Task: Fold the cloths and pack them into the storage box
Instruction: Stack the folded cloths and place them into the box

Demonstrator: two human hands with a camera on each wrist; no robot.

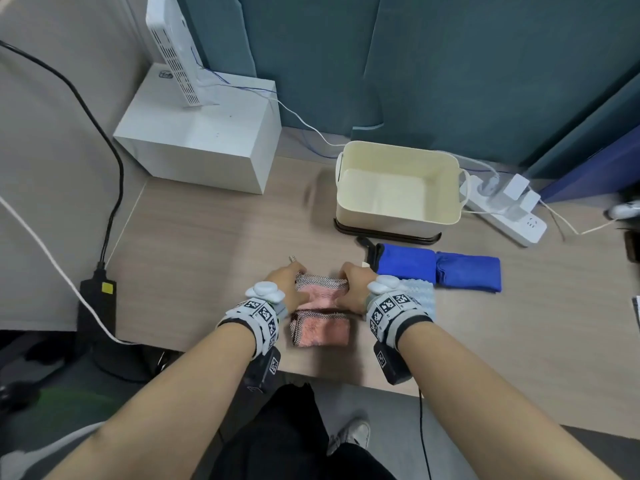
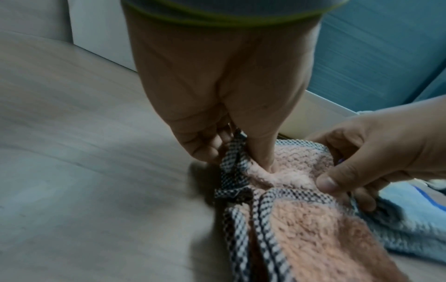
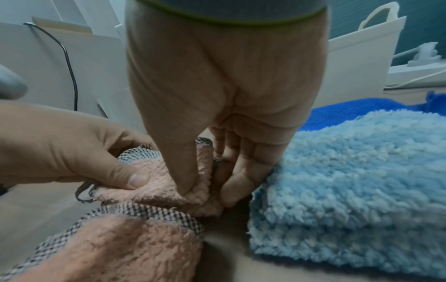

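The pink cloth [image 1: 320, 308] lies near the table [image 1: 207, 251] front edge, its far half pinched by both the left hand [image 1: 289, 284] and right hand [image 1: 353, 284]. The storage box [image 1: 398, 188], apparently empty, stands farther right.

The wood desk [image 1: 207, 244] holds a cream storage box [image 1: 398, 216], pink cloth [image 1: 322, 329], blue cloths [image 1: 440, 268], white box [image 1: 197, 140] and power strip [image 1: 509, 216].
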